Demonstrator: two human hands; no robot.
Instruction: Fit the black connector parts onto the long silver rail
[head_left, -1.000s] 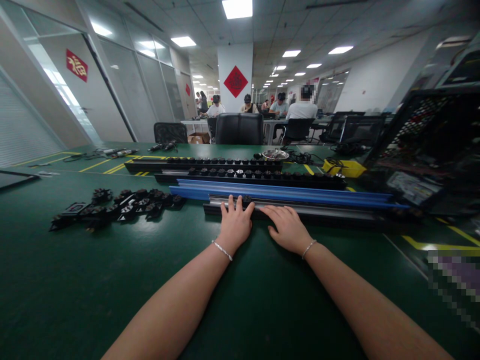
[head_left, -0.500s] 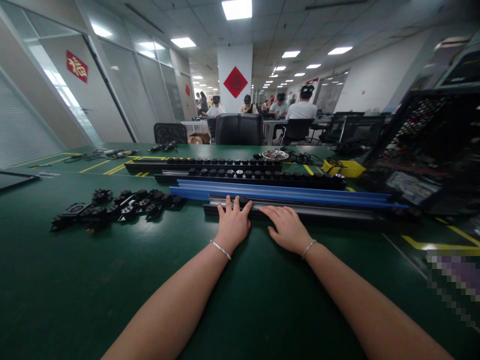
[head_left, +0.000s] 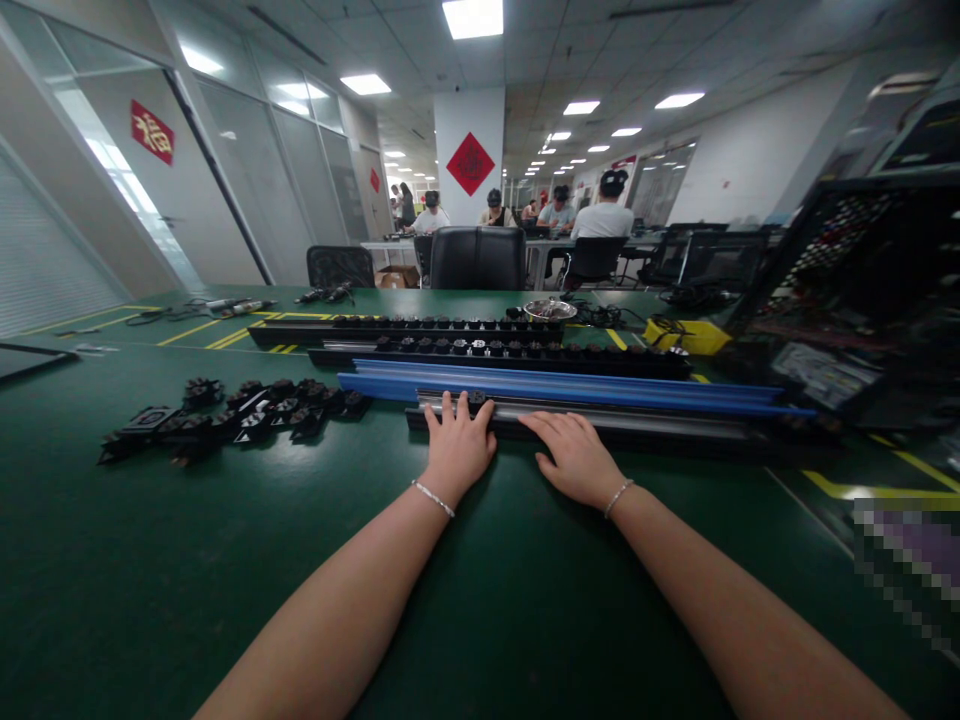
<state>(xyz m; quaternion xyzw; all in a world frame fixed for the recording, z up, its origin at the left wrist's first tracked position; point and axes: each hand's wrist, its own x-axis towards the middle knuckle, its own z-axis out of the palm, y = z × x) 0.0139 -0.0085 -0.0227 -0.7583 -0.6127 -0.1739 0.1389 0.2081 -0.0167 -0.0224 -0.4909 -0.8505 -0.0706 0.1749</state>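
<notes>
My left hand (head_left: 457, 443) lies flat on the green table, fingers spread over the left part of a long black and silver rail (head_left: 660, 425). A small black part (head_left: 475, 399) sits on the rail between its fingers. My right hand (head_left: 574, 455) rests open beside it, fingertips touching the same rail. Behind the rail lies a long blue strip (head_left: 570, 385).
Several loose black parts (head_left: 240, 415) lie in a row at the left. Two more black rails (head_left: 495, 348) with knobs stand further back, with a metal bowl (head_left: 550, 309) and a yellow tray (head_left: 686, 335). A dark mesh case (head_left: 855, 290) stands right. People sit at far tables.
My left hand has slid a little to the left along the rail, with the small black part going with it. My right hand has stayed in place.
</notes>
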